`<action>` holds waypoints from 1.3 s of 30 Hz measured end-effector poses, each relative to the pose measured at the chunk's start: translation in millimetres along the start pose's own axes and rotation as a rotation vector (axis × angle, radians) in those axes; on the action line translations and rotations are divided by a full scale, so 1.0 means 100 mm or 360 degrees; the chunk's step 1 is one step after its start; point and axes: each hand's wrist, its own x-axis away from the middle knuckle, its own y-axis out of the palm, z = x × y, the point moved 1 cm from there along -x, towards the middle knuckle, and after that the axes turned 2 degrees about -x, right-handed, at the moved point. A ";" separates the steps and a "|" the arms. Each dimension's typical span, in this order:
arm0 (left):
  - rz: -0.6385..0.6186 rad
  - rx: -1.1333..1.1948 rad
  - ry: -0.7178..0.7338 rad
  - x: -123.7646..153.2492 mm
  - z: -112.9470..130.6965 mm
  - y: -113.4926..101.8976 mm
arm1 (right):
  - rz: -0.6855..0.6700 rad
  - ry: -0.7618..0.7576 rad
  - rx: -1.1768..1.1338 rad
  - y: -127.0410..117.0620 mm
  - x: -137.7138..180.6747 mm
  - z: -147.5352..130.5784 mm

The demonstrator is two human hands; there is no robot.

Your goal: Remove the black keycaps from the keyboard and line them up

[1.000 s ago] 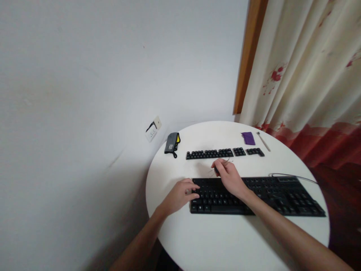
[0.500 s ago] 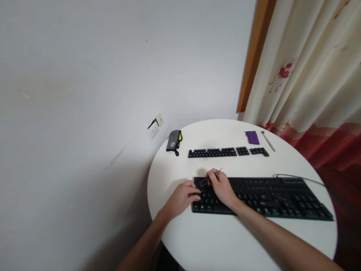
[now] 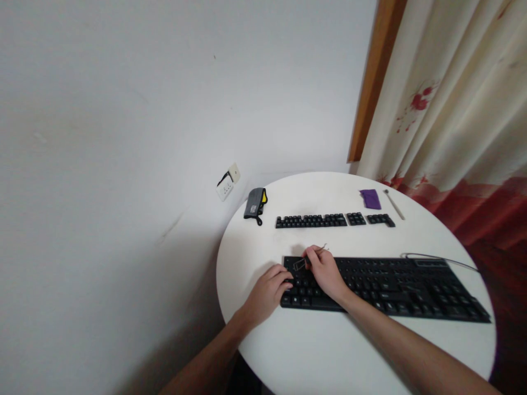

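A black keyboard (image 3: 395, 282) lies across the round white table (image 3: 329, 351). My right hand (image 3: 325, 270) rests over the keyboard's left end, pinched shut on a thin wire keycap puller (image 3: 302, 262) whose loop touches the upper left keys. My left hand (image 3: 267, 289) lies at the keyboard's left edge with its fingers curled against the side of the board, steadying it. Behind the keyboard, rows of loose black keycaps (image 3: 333, 220) lie lined up on the table.
A grey and yellow pouch (image 3: 255, 203) sits at the table's back left, near a wall socket (image 3: 225, 186). A purple cloth (image 3: 370, 198) and a thin stick (image 3: 394, 204) lie at the back right. The keyboard's cable (image 3: 436, 257) runs off right toward the curtain (image 3: 453, 109).
My right hand moved from just behind the keyboard down and left onto its upper left keys, bringing the wire puller with it. My left hand stayed at the keyboard's left edge.
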 end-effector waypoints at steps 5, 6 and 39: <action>0.0100 -0.0004 0.0026 0.01 0.00 0.00 | 0.0002 0.0013 0.0007 0.00 0.00 -0.01; 0.0142 0.0002 0.0028 -0.01 -0.01 -0.02 | 0.0001 0.0021 0.0006 0.00 0.00 0.00; 0.0568 -0.0411 0.0030 -1.09 -1.09 -0.23 | -0.0051 0.0110 0.0010 0.00 -0.03 0.07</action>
